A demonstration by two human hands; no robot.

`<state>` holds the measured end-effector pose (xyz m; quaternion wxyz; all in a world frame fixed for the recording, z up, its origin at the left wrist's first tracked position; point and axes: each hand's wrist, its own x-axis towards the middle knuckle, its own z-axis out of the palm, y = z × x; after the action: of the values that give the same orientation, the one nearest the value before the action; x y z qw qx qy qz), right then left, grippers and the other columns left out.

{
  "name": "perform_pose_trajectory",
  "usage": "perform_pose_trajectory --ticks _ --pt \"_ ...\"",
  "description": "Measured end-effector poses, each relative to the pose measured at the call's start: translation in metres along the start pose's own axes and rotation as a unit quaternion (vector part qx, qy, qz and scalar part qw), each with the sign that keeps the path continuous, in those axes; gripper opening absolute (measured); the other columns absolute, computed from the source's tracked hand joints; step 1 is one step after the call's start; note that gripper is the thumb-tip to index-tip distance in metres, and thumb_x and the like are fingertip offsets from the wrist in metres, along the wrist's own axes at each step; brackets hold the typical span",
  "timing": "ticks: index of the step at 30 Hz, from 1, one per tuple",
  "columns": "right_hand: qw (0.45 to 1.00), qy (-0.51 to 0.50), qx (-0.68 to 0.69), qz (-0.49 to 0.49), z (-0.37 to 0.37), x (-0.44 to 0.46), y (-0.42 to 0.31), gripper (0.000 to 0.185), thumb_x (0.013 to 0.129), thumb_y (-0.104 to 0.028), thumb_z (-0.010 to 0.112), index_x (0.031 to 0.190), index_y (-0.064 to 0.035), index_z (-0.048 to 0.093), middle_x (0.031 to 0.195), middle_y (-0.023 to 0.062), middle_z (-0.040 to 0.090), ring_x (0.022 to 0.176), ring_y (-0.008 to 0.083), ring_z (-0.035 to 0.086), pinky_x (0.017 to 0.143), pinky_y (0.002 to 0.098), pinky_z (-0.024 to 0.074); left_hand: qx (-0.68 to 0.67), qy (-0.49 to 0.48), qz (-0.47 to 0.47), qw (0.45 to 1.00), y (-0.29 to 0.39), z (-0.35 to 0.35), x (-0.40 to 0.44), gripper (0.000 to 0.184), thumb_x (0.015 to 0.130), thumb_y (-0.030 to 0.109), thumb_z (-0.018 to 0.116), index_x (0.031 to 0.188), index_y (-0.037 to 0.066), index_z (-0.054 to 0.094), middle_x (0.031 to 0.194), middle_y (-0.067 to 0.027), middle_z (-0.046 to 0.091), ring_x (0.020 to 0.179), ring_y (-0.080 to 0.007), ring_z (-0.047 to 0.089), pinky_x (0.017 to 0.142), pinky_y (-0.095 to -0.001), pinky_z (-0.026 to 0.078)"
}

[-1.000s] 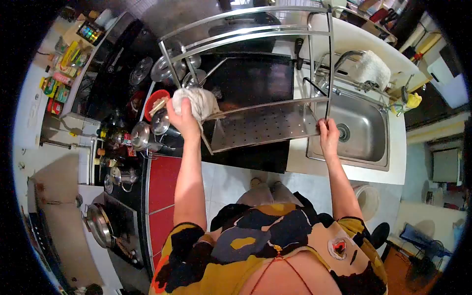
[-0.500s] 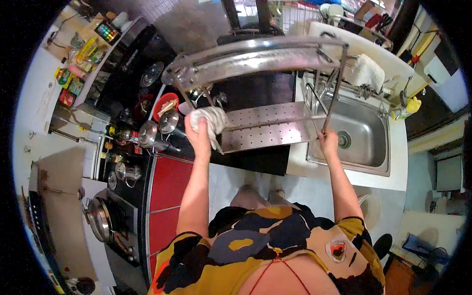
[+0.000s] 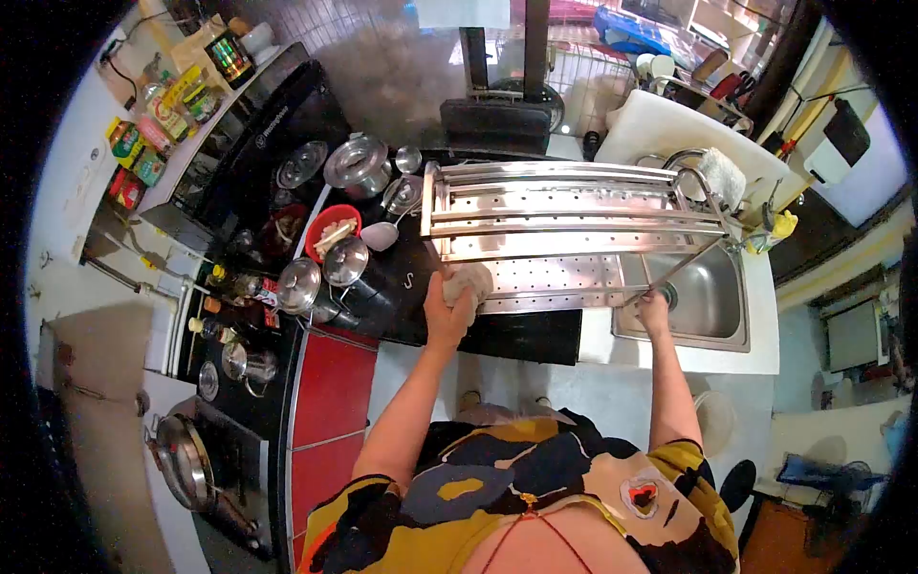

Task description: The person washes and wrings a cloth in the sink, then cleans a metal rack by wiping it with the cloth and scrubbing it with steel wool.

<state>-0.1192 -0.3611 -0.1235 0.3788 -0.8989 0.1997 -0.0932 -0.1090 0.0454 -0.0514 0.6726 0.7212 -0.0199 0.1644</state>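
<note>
Kitchen with a black table (image 3: 421,328) and, to its right, a white stretch fitted with a steel sink (image 3: 719,311). Red cabinet doors (image 3: 330,392) stand below the table on the left; pale floor shows around the person's feet.

Item in hand: a metal rack (image 3: 535,247) with perforated shelves and side rails, positioned over the black table, its right end overlapping the sink in this view. Whether its base bears fully on the table cannot be determined.

Left hand (image 3: 448,311): closed around a whitish cloth (image 3: 469,285), which is pressed to the rack's near left corner. Right hand (image 3: 654,312): fingers curled about the rack's near right corner, grasping it, with the sink basin just beyond.

Left of the rack: a metal hook (image 3: 408,280) lying on the black table; a pale spatula (image 3: 380,236); a red bowl (image 3: 314,251) containing light-coloured pieces, nature unclear; a lidded pot (image 3: 356,172) farther back. Two smaller pots (image 3: 300,285) stand nearer the person, beside the bowl.

Behind the sink, a white towel (image 3: 723,178) hangs near the tap. Bottles (image 3: 164,115) line a ledge at far left
</note>
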Motion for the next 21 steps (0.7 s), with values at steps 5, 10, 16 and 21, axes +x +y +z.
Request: perform_pose_trajectory --ticks 5,10,16,21 --pt "0.919 0.355 0.086 -0.149 -0.069 -0.022 -0.07 0.023 0.08 0.005 0.049 0.098 -0.0004 0.062 0.089 0.0104 0.063 0.084 0.0215 0.061 0.079 0.0317 0.0474 0.059 -0.034 0.069 0.995 0.008 -0.01 0.005 0.03 0.079 0.011 0.06 0.105 0.002 0.05 0.091 -0.0104 0.054 0.084 -0.0204 0.054 0.076 -0.0313 0.044" --pt "0.867 0.387 0.045 -0.31 -0.119 -0.06 -0.228 0.021 0.081 0.006 0.049 0.096 -0.0008 0.062 0.1 0.011 0.06 0.096 0.0246 0.057 0.088 0.0326 0.0428 0.116 -0.139 0.103 0.978 -0.011 -0.025 0.01 0.044 0.076 0.011 0.064 0.114 0.0 0.045 0.106 -0.0174 0.047 0.098 -0.0327 0.05 0.087 -0.0375 0.041" --pt "0.904 0.234 -0.023 -0.356 -0.1 -0.035 -0.303 0.012 0.086 -0.01 0.055 0.092 -0.0029 0.063 0.092 0.0126 0.062 0.087 0.0239 0.06 0.077 0.0315 0.0463 0.119 -0.182 0.14 0.966 -0.024 -0.032 0.003 0.072 0.067 0.002 0.069 0.13 -0.001 0.036 0.128 -0.018 0.037 0.117 -0.0365 0.04 0.1 -0.0405 0.034" --pt "0.976 0.037 -0.051 -0.211 -0.076 -0.01 -0.308 0.027 0.089 -0.03 0.052 0.09 -0.0056 0.065 0.078 0.0119 0.064 0.076 0.0272 0.062 0.068 0.0349 0.0475 0.156 -0.126 0.163 0.966 -0.031 -0.029 -0.003 0.072 0.062 -0.004 0.068 0.128 0.001 0.04 0.126 -0.0165 0.039 0.117 -0.0353 0.04 0.101 -0.0381 0.033"
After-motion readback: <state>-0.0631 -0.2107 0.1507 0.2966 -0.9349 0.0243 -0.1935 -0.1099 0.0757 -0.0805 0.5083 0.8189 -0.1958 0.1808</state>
